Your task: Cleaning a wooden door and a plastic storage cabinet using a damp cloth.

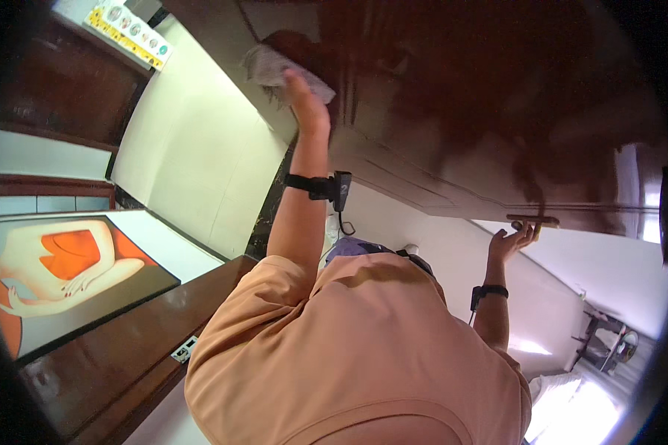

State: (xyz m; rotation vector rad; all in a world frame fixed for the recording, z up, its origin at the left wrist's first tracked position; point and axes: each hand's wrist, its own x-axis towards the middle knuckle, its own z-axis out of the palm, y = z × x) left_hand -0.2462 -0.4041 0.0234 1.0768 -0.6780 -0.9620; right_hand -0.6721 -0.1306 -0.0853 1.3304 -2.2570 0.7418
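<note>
A dark brown, glossy wooden door (438,96) fills the upper part of the view. Against its face, near the left edge, my left hand (309,107) holds a crumpled greyish-white cloth (266,67) pressed flat. The thumb side shows; the other fingers are mostly hidden. Further right and lower, my right hand (513,241) has its fingers curled round the slim door handle (542,220). A black strap (309,185) with a small device sits on my left forearm, and another black strap (491,291) is on the right.
To the left a pale wall (193,133) meets another dark door (63,85). A large framed painting (74,274) hangs below, beside a brown wooden door (137,341) with a metal plate. At the lower right are a dark rack (608,341) and a bright window (583,415).
</note>
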